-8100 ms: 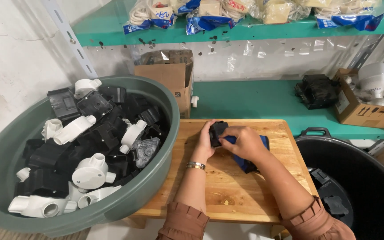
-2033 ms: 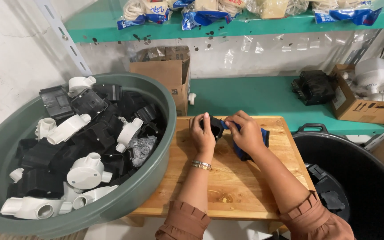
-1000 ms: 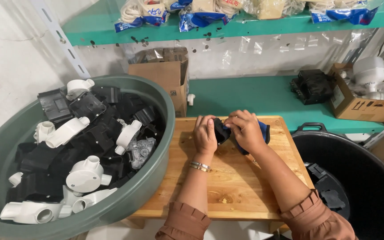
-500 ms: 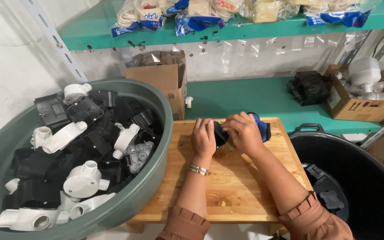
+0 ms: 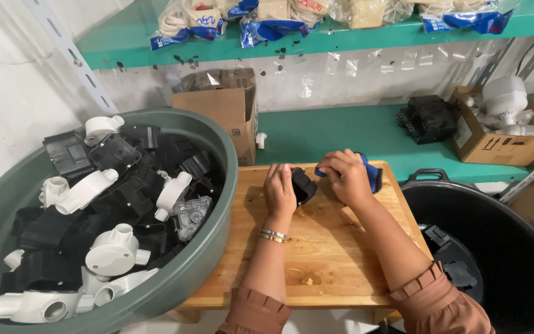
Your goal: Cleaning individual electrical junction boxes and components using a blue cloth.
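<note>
2 hands meet over the far end of the wooden tabletop (image 5: pixel 316 247). The left hand (image 5: pixel 279 192) is closed around a small black plastic box (image 5: pixel 304 184), holding it just off the wood, while the right hand (image 5: pixel 344 176) grips a blue cloth (image 5: pixel 372 176) bunched under its fingers, its fingertips right beside the box. By my reading the step in hand is wiping or rubbing the box clean; the next move would call for the left hand to keep the box steady and turn a fresh face toward the cloth.

The box is squat, with no strong long axis that I can make out; it sits tilted, its upper corner leaning away from the person and toward the right hand (whether its open side faces the cloth I cannot tell).

To the left stands a big green tub (image 5: pixel 217 204) heaped with black and white plastic fittings (image 5: pixel 115 250), and to the right a black bin (image 5: pixel 514 247) holds a few black pieces.
</note>
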